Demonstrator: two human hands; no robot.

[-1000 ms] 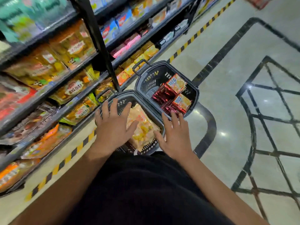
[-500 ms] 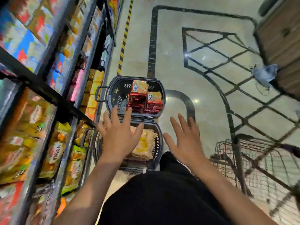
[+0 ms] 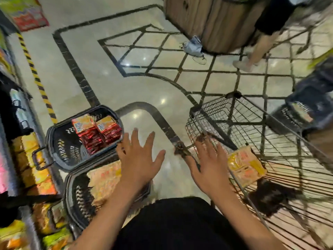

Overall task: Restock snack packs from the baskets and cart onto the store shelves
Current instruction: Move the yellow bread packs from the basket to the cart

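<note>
Two dark baskets stand on the floor beside the shelves (image 3: 21,159). The far basket (image 3: 59,141) holds red and orange snack packs (image 3: 97,130). The near basket (image 3: 75,199) holds yellow-orange packs (image 3: 104,179). A wire cart (image 3: 270,141) stands to the right with one yellow pack (image 3: 245,165) in it. My left hand (image 3: 138,159) hovers open, fingers spread, over the near basket's right edge. My right hand (image 3: 210,165) is open over the cart's left rim, just left of the yellow pack. Neither hand holds anything.
The shelves on the left carry yellow and orange snack bags. A black-and-yellow striped line (image 3: 36,76) runs along the floor. A wooden counter (image 3: 216,20) and another person's legs (image 3: 259,44) are at the back right. A dark basket (image 3: 311,103) sits on the cart's far side.
The view has swung right, bringing the wire cart into full sight. Both hands have moved right, off the near basket; the right one now reaches over the cart's rim.
</note>
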